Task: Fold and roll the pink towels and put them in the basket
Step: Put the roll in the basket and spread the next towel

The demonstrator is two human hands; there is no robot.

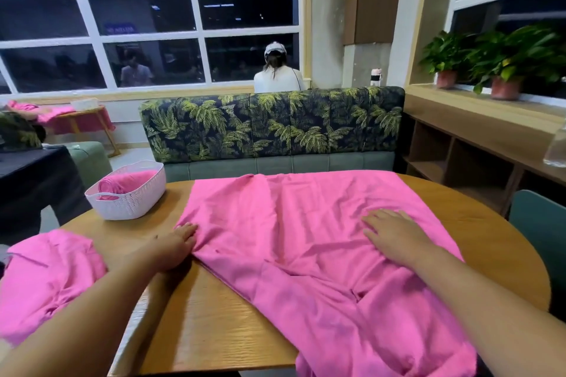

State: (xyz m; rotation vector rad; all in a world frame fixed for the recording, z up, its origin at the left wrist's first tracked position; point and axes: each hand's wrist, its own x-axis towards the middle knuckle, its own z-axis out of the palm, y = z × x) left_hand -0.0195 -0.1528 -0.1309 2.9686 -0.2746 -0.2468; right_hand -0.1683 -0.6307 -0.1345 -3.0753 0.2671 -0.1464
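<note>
A large pink towel (284, 223) lies spread over the round wooden table (196, 315), wrinkled, its near end hanging over the front edge. My left hand (171, 246) touches the towel's left edge with its fingertips. My right hand (395, 234) lies flat, fingers spread, on the towel's right part. A white woven basket (128, 202) stands at the table's far left with a rolled pink towel (122, 182) inside. Another crumpled pink towel (46, 278) lies at the left, beside my left forearm.
A palm-print sofa back (272, 122) runs behind the table, with a seated person (277, 76) beyond it. A teal chair (539, 223) stands at the right. Wooden shelves (459, 156) with potted plants (502, 61) line the right wall.
</note>
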